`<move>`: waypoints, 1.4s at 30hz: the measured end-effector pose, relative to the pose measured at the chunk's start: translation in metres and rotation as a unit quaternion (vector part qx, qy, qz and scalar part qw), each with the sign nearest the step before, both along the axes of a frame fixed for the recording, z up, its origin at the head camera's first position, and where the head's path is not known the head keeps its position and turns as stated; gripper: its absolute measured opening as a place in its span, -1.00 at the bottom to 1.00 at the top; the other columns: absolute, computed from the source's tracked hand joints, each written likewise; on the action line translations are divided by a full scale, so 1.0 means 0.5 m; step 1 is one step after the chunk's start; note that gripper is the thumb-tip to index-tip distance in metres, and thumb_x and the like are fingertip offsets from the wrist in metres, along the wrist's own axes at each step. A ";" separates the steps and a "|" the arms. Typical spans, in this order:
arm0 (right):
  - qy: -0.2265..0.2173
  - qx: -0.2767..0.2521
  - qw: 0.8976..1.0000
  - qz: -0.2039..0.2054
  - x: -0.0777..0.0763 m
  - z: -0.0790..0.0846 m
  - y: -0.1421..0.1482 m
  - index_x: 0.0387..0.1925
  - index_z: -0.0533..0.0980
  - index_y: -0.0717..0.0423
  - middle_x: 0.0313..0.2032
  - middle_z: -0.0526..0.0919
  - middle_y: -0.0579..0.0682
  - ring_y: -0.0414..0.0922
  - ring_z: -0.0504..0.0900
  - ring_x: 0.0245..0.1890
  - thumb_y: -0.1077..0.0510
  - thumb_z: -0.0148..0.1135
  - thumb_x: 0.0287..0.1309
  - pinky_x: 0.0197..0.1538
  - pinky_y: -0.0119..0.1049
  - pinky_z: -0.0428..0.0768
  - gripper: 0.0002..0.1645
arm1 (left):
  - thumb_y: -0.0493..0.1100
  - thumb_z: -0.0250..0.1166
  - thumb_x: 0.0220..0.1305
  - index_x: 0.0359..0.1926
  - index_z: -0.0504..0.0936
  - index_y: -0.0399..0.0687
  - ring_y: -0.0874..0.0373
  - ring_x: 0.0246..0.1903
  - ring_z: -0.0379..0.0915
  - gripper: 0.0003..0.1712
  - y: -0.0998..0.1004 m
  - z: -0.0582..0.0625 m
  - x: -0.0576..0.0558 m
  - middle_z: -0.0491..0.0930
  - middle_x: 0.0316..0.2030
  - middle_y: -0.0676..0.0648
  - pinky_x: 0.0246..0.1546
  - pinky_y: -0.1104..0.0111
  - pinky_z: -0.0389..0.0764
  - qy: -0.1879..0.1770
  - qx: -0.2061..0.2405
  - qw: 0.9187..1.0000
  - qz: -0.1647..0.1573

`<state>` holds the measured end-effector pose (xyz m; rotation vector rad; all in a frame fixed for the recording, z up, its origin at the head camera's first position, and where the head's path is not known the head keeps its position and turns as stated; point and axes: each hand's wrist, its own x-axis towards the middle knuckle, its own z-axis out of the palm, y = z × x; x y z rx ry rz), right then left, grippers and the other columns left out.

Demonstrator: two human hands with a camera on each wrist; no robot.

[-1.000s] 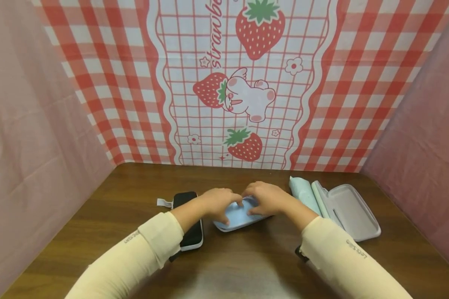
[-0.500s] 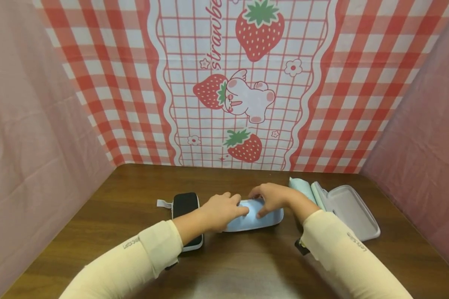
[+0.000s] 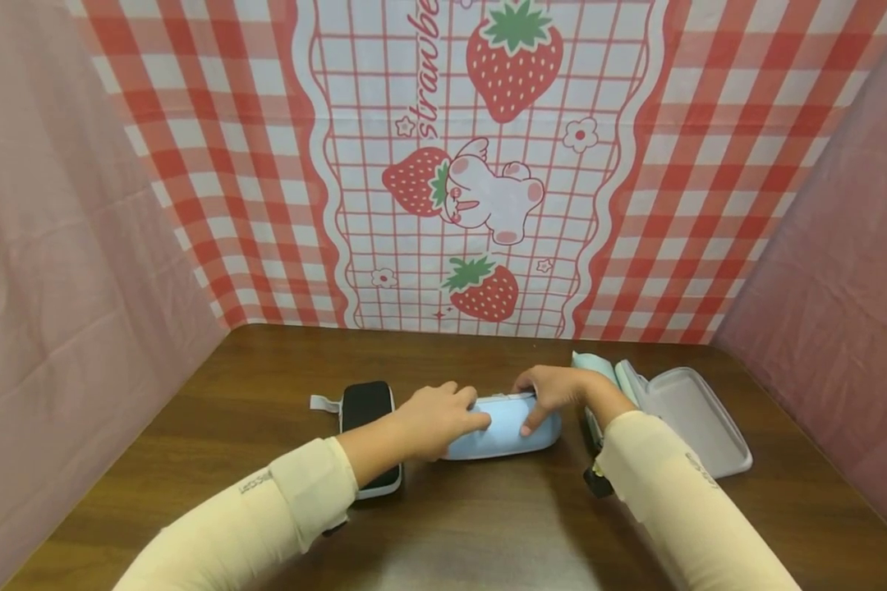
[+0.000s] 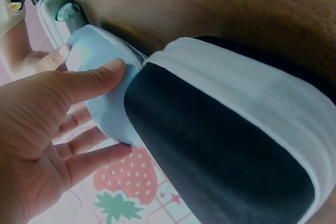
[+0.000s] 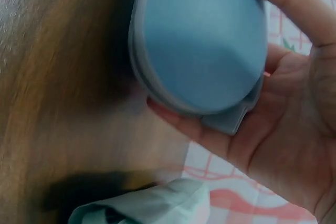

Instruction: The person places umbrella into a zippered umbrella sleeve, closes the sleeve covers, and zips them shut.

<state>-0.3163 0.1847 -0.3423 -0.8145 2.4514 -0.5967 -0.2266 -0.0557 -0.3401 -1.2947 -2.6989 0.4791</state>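
Note:
A light blue zip case (image 3: 498, 427) lies on the wooden table between both hands. My left hand (image 3: 436, 419) holds its left end, thumb on the top and fingers along the far side, as the left wrist view shows. My right hand (image 3: 558, 392) grips the right part, thumb on the lid and fingers behind the far edge; a grey tab (image 5: 226, 120) shows by those fingers in the right wrist view. Under my left forearm lies a black zip case (image 4: 210, 140) with a white zip band; in the head view its middle is hidden.
To the right lie a pale green pouch (image 3: 595, 369) and an open grey case (image 3: 695, 419), partly behind my right forearm. A white loop (image 3: 325, 402) sticks out from the black case. A strawberry-print cloth (image 3: 488, 189) hangs behind the table.
The blue case has turned a little and shows more of its right end. My right hand has moved right along its edge; my left hand shifted slightly right, then stayed at its left end.

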 end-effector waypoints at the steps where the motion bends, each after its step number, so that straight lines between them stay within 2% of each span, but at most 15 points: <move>1: -0.011 -0.011 1.000 -0.006 0.000 -0.003 0.004 -0.08 0.59 0.22 -0.19 0.64 -0.06 -0.15 0.55 -0.17 0.08 0.61 -0.24 -0.04 -0.20 0.54 -0.38 | 0.08 0.55 -0.03 0.17 0.46 0.29 0.08 -0.07 0.43 -0.30 -0.002 -0.001 -0.001 0.44 0.09 -0.03 -0.30 0.31 0.59 -0.002 0.002 1.000 -0.002; 5: -0.047 -0.056 0.997 -0.023 -0.002 -0.017 0.020 -0.04 0.59 0.24 -0.16 0.65 -0.04 -0.12 0.56 -0.14 0.14 0.60 -0.23 -0.03 -0.19 0.54 -0.38 | 0.04 0.55 -0.02 0.17 0.50 0.30 0.08 -0.01 0.43 -0.31 -0.010 0.003 -0.005 0.44 0.13 -0.03 -0.24 0.29 0.61 -0.028 0.021 0.999 -0.005; 8: -0.049 -0.080 0.995 -0.020 -0.001 -0.022 0.026 -0.05 0.59 0.26 -0.17 0.66 -0.03 -0.13 0.56 -0.15 0.17 0.60 -0.24 -0.04 -0.21 0.54 -0.38 | -0.04 0.55 0.00 0.12 0.58 0.27 0.09 0.02 0.44 -0.39 -0.018 0.016 -0.013 0.48 0.11 0.00 -0.18 0.27 0.60 -0.081 0.060 0.995 0.002; 11: -0.043 -0.092 0.995 -0.017 0.003 -0.023 0.028 -0.06 0.60 0.26 -0.19 0.67 -0.03 -0.13 0.57 -0.17 0.18 0.60 -0.25 -0.05 -0.21 0.54 -0.39 | -0.09 0.52 0.05 0.04 0.66 0.15 0.10 0.04 0.46 -0.52 -0.029 0.032 -0.022 0.52 0.05 0.01 -0.06 0.25 0.57 -0.144 0.117 0.983 0.011; 14: -0.038 -0.099 0.994 -0.015 0.007 -0.024 0.030 -0.06 0.60 0.26 -0.19 0.67 -0.03 -0.14 0.58 -0.17 0.16 0.61 -0.25 -0.06 -0.22 0.55 -0.38 | -0.09 0.48 0.12 0.00 0.67 0.05 0.14 0.04 0.47 -0.61 -0.041 0.038 -0.034 0.54 0.02 0.01 0.04 0.28 0.51 -0.187 0.167 0.968 0.011; 16: -0.033 -0.102 0.994 -0.015 0.011 -0.026 0.032 -0.06 0.60 0.26 -0.19 0.67 -0.03 -0.13 0.58 -0.18 0.14 0.61 -0.25 -0.06 -0.22 0.55 -0.37 | -0.10 0.47 0.13 -0.03 0.67 0.00 0.14 0.02 0.47 -0.64 -0.050 0.039 -0.041 0.55 -0.01 0.00 0.06 0.31 0.49 -0.202 0.197 0.959 0.006; 22: -0.002 -0.109 0.994 -0.020 0.025 -0.029 0.037 -0.05 0.60 0.22 -0.18 0.67 -0.06 -0.12 0.57 -0.16 0.07 0.64 -0.29 -0.04 -0.20 0.54 -0.32 | -0.15 0.47 0.12 -0.07 0.68 -0.07 0.12 -0.10 0.51 -0.67 -0.067 0.043 -0.062 0.55 -0.07 -0.02 -0.05 0.35 0.52 -0.230 0.268 0.935 0.000; 25: 0.023 -0.109 0.993 -0.023 0.033 -0.026 0.036 -0.05 0.60 0.19 -0.17 0.67 -0.07 -0.12 0.57 -0.15 0.03 0.65 -0.31 -0.04 -0.17 0.54 -0.30 | -0.18 0.47 0.11 -0.08 0.69 -0.08 0.06 -0.11 0.52 -0.68 -0.069 0.052 -0.070 0.55 -0.07 -0.03 -0.07 0.33 0.53 -0.234 0.293 0.927 -0.002; 28: 0.055 -0.107 0.992 -0.024 0.044 -0.021 0.032 -0.06 0.61 0.16 -0.16 0.66 -0.08 -0.13 0.57 -0.15 0.00 0.66 -0.33 -0.05 -0.16 0.54 -0.29 | -0.19 0.48 0.10 -0.09 0.69 -0.07 0.03 -0.10 0.52 -0.68 -0.066 0.061 -0.074 0.56 -0.07 -0.04 -0.07 0.32 0.53 -0.230 0.306 0.924 -0.005; 35: 0.133 -0.111 0.985 -0.015 0.069 -0.020 0.020 -0.09 0.59 0.14 -0.18 0.65 -0.09 -0.15 0.57 -0.19 -0.03 0.67 -0.37 -0.11 -0.18 0.55 -0.28 | -0.19 0.50 0.07 -0.10 0.69 -0.08 0.06 -0.10 0.52 -0.66 -0.052 0.069 -0.079 0.55 -0.07 -0.03 -0.07 0.34 0.53 -0.225 0.310 0.924 0.001; 38: 0.154 -0.116 0.981 -0.029 0.079 -0.024 0.016 -0.10 0.57 0.13 -0.19 0.65 -0.09 -0.16 0.57 -0.21 -0.03 0.68 -0.39 -0.12 -0.18 0.56 -0.27 | -0.20 0.50 0.07 -0.10 0.69 -0.10 0.05 -0.09 0.52 -0.66 -0.045 0.071 -0.079 0.55 -0.06 -0.03 -0.06 0.33 0.53 -0.227 0.309 0.923 0.002; 42: 0.177 -0.120 0.975 -0.053 0.097 -0.032 0.011 -0.10 0.57 0.11 -0.19 0.66 -0.09 -0.17 0.57 -0.23 -0.01 0.68 -0.41 -0.15 -0.19 0.55 -0.28 | -0.20 0.49 0.08 -0.10 0.69 -0.07 0.10 -0.10 0.52 -0.68 -0.033 0.071 -0.078 0.55 -0.05 -0.02 -0.07 0.37 0.53 -0.224 0.299 0.927 0.005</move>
